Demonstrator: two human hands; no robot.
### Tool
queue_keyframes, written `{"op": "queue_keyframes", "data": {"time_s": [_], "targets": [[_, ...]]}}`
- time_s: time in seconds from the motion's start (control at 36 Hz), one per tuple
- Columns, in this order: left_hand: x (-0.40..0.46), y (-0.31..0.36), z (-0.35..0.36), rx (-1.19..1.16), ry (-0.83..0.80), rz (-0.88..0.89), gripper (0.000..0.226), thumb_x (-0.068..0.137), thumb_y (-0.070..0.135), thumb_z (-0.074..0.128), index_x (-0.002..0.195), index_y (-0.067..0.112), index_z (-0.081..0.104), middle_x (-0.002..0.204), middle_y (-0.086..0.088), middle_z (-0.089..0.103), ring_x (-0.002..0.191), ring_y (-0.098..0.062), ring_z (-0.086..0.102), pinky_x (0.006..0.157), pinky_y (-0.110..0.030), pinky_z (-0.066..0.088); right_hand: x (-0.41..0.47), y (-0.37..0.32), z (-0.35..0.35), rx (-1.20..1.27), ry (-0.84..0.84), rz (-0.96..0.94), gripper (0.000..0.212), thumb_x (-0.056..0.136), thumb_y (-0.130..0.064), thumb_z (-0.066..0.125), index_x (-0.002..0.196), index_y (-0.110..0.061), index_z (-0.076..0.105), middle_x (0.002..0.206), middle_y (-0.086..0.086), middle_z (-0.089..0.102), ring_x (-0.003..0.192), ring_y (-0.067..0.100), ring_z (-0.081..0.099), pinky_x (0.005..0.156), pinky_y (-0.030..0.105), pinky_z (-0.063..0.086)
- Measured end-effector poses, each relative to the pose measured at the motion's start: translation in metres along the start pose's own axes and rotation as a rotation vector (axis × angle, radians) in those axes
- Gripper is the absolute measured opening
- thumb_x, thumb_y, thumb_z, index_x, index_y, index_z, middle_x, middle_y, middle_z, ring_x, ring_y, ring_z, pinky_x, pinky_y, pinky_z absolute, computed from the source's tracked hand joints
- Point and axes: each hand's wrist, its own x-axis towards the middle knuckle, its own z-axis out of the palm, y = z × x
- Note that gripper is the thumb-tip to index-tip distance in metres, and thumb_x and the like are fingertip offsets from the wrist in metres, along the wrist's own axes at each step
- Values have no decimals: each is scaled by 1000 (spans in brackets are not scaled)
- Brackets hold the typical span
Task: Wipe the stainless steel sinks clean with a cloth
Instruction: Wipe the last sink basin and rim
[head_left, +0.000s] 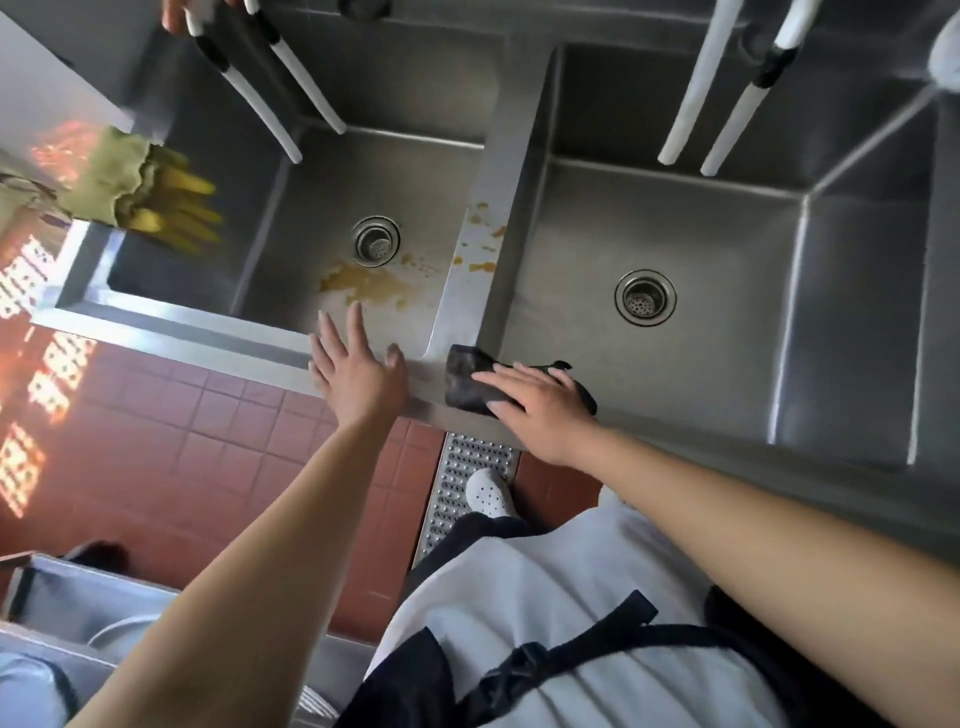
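Right hand was pressing the limp dark grey cloth flat on the steel sink's front rim, fingers spread, left hand open and empty, so I'd bunch it mid-fold, probably soft and damp.

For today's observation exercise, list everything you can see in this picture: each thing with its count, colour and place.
sink basins: two, grey steel, side by side
drain strainers: two, silver, one in each basin floor
stains: several, yellow-brown, left basin floor and divider
hoses: four, white with black bands, hanging in pairs over the basins
rubber gloves: yellow, draped at left basin's left edge
cloth: one, dark, on front rim by the divider
floor tiles: red-brown, below sink
floor grate: one, perforated metal
shoe: one, white
apron: white, black straps
left hand: open, on rim
right hand: flat on cloth
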Motion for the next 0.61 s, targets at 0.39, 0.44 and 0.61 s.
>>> {"op": "queue_keyframes", "data": {"time_s": [0.39,0.44,0.61], "targets": [[14,7,20,136,-156,-177,65,98,60,21,158,41,7,167,0,-16,152,-29,-19,122,-47,-14,97,5,-84,807,671,521,41,102,-44,46,139,-27,54,138,1,61,117,20,61,90,22,51],[14,7,24,153,-112,-186,65,97,59,21,158,44,5,167,1,-14,152,-27,-17,122,-48,-12,128,2,-99,596,660,429,46,102,-43,43,145,-29,49,143,-2,57,120,17,56,86,15,43],[20,7,38,190,5,-220,76,86,58,33,157,43,9,168,6,-3,153,-24,-12,122,-50,-6,234,8,-122,146,436,164,45,105,-30,41,149,-23,45,166,5,21,152,23,21,121,32,21]]}}
